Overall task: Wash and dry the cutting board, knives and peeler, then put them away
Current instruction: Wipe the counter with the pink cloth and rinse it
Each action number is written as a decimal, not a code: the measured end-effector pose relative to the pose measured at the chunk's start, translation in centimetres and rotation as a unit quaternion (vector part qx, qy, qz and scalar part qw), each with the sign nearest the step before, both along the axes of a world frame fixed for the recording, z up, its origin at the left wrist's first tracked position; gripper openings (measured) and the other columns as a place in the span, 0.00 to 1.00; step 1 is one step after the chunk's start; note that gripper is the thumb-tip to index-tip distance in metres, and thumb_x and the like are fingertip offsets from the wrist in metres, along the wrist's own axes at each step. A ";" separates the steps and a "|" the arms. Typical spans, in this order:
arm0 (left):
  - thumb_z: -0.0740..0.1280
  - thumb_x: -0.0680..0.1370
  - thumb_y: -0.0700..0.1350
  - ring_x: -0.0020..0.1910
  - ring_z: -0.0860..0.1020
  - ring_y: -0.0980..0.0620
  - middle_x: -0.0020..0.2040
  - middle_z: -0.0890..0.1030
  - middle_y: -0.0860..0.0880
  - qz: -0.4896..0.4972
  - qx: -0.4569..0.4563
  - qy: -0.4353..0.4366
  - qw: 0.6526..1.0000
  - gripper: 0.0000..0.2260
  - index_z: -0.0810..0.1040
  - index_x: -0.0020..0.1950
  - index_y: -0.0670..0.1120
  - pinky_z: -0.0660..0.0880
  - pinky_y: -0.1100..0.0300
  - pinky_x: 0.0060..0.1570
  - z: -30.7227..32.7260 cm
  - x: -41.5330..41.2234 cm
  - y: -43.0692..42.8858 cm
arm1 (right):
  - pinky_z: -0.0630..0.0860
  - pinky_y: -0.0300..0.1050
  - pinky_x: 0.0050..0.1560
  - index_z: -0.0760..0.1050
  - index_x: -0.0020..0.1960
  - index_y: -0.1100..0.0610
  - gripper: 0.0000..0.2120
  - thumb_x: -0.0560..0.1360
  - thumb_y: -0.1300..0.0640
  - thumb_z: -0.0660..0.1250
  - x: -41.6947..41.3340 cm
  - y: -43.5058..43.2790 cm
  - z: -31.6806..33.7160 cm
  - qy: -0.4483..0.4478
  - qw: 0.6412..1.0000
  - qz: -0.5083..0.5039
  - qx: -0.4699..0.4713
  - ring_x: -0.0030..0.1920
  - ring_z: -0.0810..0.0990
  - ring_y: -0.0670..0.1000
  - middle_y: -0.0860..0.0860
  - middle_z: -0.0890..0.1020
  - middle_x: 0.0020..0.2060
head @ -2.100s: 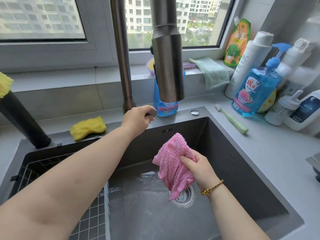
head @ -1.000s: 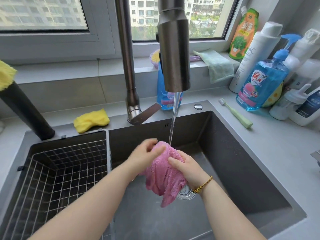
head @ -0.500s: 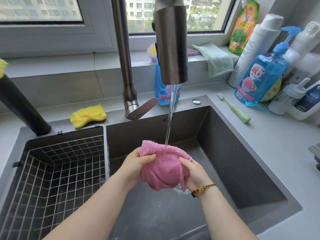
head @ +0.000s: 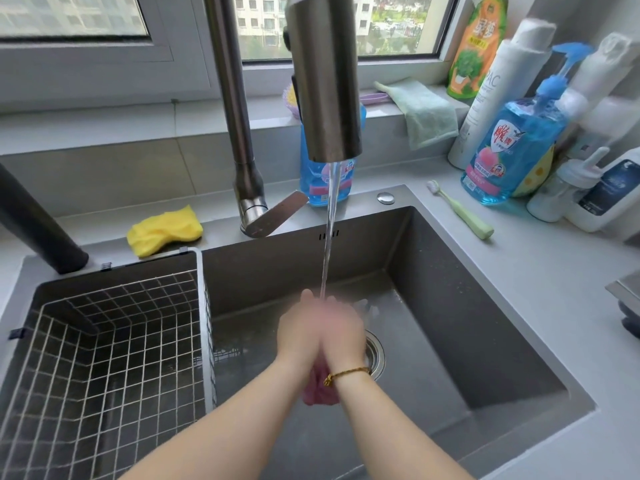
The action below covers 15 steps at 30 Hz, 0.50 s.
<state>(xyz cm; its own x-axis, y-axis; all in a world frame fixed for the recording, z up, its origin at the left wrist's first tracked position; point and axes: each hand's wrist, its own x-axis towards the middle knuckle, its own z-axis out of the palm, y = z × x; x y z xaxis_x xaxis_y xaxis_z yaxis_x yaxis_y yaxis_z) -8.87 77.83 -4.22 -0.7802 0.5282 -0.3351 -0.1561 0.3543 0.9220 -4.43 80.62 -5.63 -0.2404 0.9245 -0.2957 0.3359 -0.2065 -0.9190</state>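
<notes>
Pink cloth (head: 318, 393) bunched between left hand (head: 301, 332) and right hand (head: 344, 336), both clasped round it under the tap's (head: 323, 81) stream over the sink (head: 450, 289) — probably soaking it for washing. Board, knives, peeler — none in view.

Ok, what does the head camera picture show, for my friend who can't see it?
The left hand and right hand squeeze a pink cloth under water running from the tap into a dark sink. A wire basket sits in the sink's left side.
</notes>
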 end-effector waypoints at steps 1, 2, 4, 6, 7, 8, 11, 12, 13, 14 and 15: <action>0.53 0.82 0.49 0.37 0.70 0.49 0.32 0.72 0.52 0.009 -0.002 -0.006 1.000 0.20 0.70 0.31 0.46 0.66 0.62 0.33 -0.4 -0.4 0.0 | 0.65 0.42 0.38 0.66 0.34 0.55 0.15 0.79 0.53 0.58 0.1 -0.7 -0.1 -0.004 1.000 0.018 0.012 0.38 0.73 0.52 0.50 0.75 0.33; 0.52 0.82 0.49 0.38 0.70 0.48 0.32 0.72 0.51 0.013 -0.002 -0.012 1.000 0.21 0.70 0.31 0.45 0.66 0.59 0.35 -0.7 -0.7 0.0 | 0.66 0.43 0.38 0.67 0.35 0.55 0.14 0.78 0.53 0.58 0.1 -1.3 -0.2 -0.004 0.999 0.034 0.024 0.38 0.73 0.52 0.51 0.76 0.33; 0.52 0.82 0.49 0.40 0.70 0.47 0.32 0.73 0.51 0.004 -0.010 -0.014 1.000 0.21 0.71 0.31 0.45 0.64 0.59 0.39 -1.1 -0.4 -0.2 | 0.66 0.43 0.39 0.68 0.34 0.56 0.15 0.78 0.53 0.59 0.1 -1.0 -0.6 -0.022 0.999 0.039 0.025 0.39 0.73 0.53 0.52 0.76 0.33; 0.53 0.81 0.49 0.41 0.70 0.48 0.32 0.72 0.51 -0.008 -0.029 -0.012 0.999 0.20 0.71 0.31 0.45 0.64 0.59 0.39 -1.2 0.2 -0.3 | 0.64 0.42 0.39 0.66 0.32 0.55 0.17 0.79 0.53 0.58 0.1 0.4 -0.9 -0.040 0.999 0.019 0.012 0.40 0.72 0.52 0.53 0.75 0.34; 0.54 0.81 0.49 0.41 0.70 0.48 0.32 0.73 0.51 -0.011 -0.033 -0.015 0.999 0.20 0.71 0.32 0.44 0.64 0.57 0.38 -1.2 0.2 -0.3 | 0.64 0.42 0.39 0.66 0.32 0.55 0.17 0.79 0.53 0.57 -0.1 0.6 -0.9 -0.037 0.999 0.012 0.011 0.40 0.72 0.52 0.54 0.75 0.35; 0.54 0.81 0.49 0.41 0.71 0.48 0.32 0.73 0.50 -0.007 -0.028 -0.029 0.999 0.20 0.72 0.33 0.43 0.65 0.57 0.37 -1.2 -0.2 -0.2 | 0.64 0.42 0.38 0.67 0.33 0.55 0.16 0.79 0.53 0.58 -0.2 0.3 -0.6 -0.027 0.999 0.015 0.013 0.39 0.72 0.52 0.52 0.75 0.33; 0.54 0.81 0.50 0.41 0.74 0.46 0.36 0.77 0.45 0.023 -0.009 -0.097 0.995 0.20 0.75 0.36 0.42 0.69 0.58 0.40 -1.6 -1.4 0.0 | 0.66 0.41 0.38 0.74 0.39 0.58 0.12 0.78 0.54 0.60 -0.2 -1.5 -0.1 0.004 0.997 0.062 0.040 0.38 0.72 0.50 0.48 0.75 0.32; 0.55 0.81 0.51 0.41 0.75 0.46 0.38 0.78 0.44 0.025 0.001 -0.130 0.991 0.19 0.77 0.38 0.42 0.71 0.58 0.41 -1.5 -1.2 -0.2 | 0.66 0.40 0.39 0.75 0.41 0.58 0.11 0.78 0.55 0.60 0.0 -1.2 -0.1 -0.008 0.997 0.068 0.039 0.39 0.73 0.51 0.50 0.76 0.34; 0.55 0.81 0.51 0.41 0.76 0.46 0.38 0.78 0.44 0.021 0.012 -0.167 0.986 0.19 0.77 0.40 0.41 0.72 0.58 0.42 -1.4 -0.8 -0.3 | 0.65 0.40 0.40 0.75 0.42 0.59 0.11 0.78 0.54 0.59 0.2 -0.3 -0.5 -0.032 0.997 0.064 0.029 0.40 0.73 0.52 0.51 0.76 0.36; 0.56 0.80 0.52 0.41 0.77 0.46 0.39 0.78 0.44 0.014 0.033 -0.208 0.977 0.19 0.77 0.41 0.41 0.73 0.57 0.43 -1.1 -0.4 -0.5 | 0.65 0.40 0.41 0.74 0.41 0.59 0.12 0.78 0.54 0.58 0.5 0.8 -0.7 -0.050 0.997 0.053 0.011 0.41 0.73 0.52 0.52 0.76 0.36; 0.56 0.80 0.52 0.41 0.77 0.47 0.40 0.78 0.43 0.020 0.054 -0.250 0.966 0.18 0.76 0.41 0.41 0.73 0.56 0.43 -0.8 -0.1 -0.7 | 0.66 0.40 0.43 0.74 0.39 0.59 0.13 0.78 0.53 0.58 0.8 1.7 -1.0 -0.055 0.998 0.040 -0.011 0.42 0.72 0.53 0.52 0.75 0.35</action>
